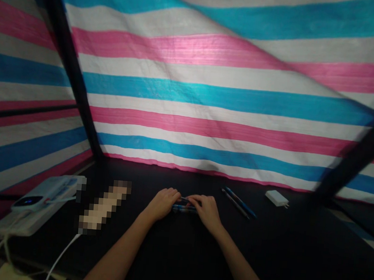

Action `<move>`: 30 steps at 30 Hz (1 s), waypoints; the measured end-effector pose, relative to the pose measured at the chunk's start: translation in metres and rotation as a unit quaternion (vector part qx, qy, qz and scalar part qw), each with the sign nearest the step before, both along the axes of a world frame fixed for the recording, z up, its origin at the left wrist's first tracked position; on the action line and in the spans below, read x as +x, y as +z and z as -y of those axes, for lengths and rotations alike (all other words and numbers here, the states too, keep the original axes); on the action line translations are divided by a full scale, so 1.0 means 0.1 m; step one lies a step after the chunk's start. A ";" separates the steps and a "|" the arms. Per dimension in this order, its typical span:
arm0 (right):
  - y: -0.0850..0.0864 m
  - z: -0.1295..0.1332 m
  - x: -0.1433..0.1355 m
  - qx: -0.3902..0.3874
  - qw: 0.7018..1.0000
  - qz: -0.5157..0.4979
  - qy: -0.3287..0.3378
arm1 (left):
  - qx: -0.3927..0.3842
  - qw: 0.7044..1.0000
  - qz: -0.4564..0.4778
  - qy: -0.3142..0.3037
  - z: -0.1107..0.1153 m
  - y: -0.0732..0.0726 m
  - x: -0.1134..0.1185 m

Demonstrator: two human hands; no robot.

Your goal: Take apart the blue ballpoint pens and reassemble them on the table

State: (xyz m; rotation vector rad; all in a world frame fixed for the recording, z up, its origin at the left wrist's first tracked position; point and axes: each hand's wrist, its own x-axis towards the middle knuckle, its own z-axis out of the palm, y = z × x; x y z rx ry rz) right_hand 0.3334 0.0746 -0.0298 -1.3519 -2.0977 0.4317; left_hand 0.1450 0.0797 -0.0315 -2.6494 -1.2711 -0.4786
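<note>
Near the middle of the black table, my left hand (164, 203) and my right hand (206, 209) face each other across a few inches. A dark pen (185, 200) lies crosswise between them, with the closed fingers of both hands at its ends. Just below it, blue-patterned pens (184, 209) lie side by side, their ends partly covered by my hands; how many there are I cannot tell. To the right of my right hand, a grey pen (235, 203) and a blue pen (242, 203) rest slantwise, close together.
A white charger plug (277, 198) sits at the right. On the left are a pale box (38, 223) with a small dark-screened device (27, 202) on it, a blurred-out object with a white cable (61, 255), and black frame poles. A striped sheet (207, 128) hangs behind the table (295, 247).
</note>
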 end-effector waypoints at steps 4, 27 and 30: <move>-0.03 -0.01 0.02 0.026 0.999 -0.018 -0.012 | -0.018 1.000 0.005 0.012 -0.01 0.00 0.00; 0.01 -0.01 0.12 0.021 0.998 -0.010 0.051 | -0.047 0.999 0.019 -0.002 0.00 0.01 -0.02; -0.07 0.01 0.05 0.017 0.996 -0.059 0.072 | -0.047 0.999 0.012 -0.004 0.01 0.02 -0.01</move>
